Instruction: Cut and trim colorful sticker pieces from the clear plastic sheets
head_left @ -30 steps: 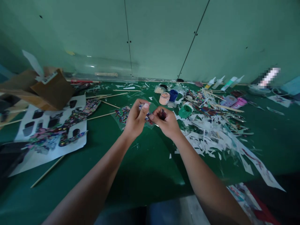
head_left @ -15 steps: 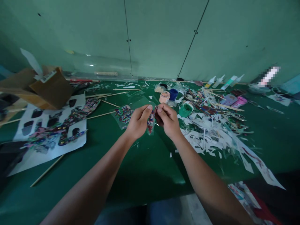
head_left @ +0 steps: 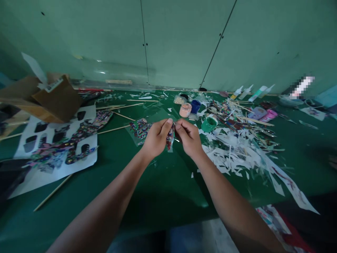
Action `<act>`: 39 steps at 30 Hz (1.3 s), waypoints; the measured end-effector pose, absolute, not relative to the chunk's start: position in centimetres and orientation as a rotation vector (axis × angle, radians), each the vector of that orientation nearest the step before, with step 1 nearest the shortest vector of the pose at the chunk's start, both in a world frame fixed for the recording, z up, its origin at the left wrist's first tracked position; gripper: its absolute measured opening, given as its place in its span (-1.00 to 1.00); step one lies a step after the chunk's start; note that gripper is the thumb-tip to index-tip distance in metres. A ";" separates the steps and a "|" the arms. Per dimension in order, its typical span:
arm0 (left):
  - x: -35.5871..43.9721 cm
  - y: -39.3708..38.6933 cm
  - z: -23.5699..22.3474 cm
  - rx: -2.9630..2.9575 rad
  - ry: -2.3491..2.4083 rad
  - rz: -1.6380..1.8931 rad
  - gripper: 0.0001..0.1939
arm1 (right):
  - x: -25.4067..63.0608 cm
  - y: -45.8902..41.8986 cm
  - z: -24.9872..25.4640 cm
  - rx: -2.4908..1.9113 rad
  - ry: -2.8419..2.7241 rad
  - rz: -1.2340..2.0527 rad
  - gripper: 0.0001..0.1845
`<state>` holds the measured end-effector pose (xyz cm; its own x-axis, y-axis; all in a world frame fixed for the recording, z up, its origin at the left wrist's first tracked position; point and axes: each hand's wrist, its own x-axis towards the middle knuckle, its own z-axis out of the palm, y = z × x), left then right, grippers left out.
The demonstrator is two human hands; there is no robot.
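Observation:
My left hand [head_left: 157, 137] is closed, thumb on top, around a small multicoloured patterned piece [head_left: 170, 139] with a clear film edge. Part of that piece is hidden behind the fingers. Close beside it, my right hand [head_left: 188, 136] pinches at the piece's upper right edge; what lies between its fingertips is too small to name. Below my left hand, at its left, a clear film sheet with colourful print [head_left: 139, 129] lies on the green table [head_left: 163, 189]. An open pot of peach paint [head_left: 185, 110] and one of green paint [head_left: 209, 124] stand just beyond my right hand.
White paper scraps [head_left: 229, 151] and tools pile up on the right. A blue paint pot [head_left: 195, 106] stands farther back, several glue bottles [head_left: 246, 92] along the wall. On the left are a cardboard box [head_left: 56, 100], a paper sheet with patterned pieces [head_left: 89, 165] and thin sticks [head_left: 54, 191].
My right hand's fingertips have come slightly closer to my left hand and the patterned piece. Both hands stay over the same spot. A dim blurred shape now shows at the right edge.

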<state>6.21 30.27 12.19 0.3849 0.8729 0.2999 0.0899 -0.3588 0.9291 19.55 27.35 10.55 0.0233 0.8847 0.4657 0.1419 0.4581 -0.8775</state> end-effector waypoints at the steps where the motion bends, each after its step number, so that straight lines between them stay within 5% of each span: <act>1: 6.2 30.2 12.2 1.732 0.853 1.079 -0.57 | 19.6 27.3 10.6 -0.971 -1.464 0.726 -0.66; 21: 6.0 30.6 11.9 1.741 0.811 1.063 -0.56 | 20.4 27.3 10.5 -0.943 -1.523 1.027 -0.62; 39: 5.8 30.8 12.0 1.784 0.893 1.076 -0.56 | 19.9 27.0 10.9 -0.945 -1.598 0.915 -0.63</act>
<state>5.77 30.82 12.05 0.3754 0.8733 0.3105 0.1444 -0.3860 0.9111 19.89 26.95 10.85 -0.1707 0.9095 0.3791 0.1331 0.4025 -0.9057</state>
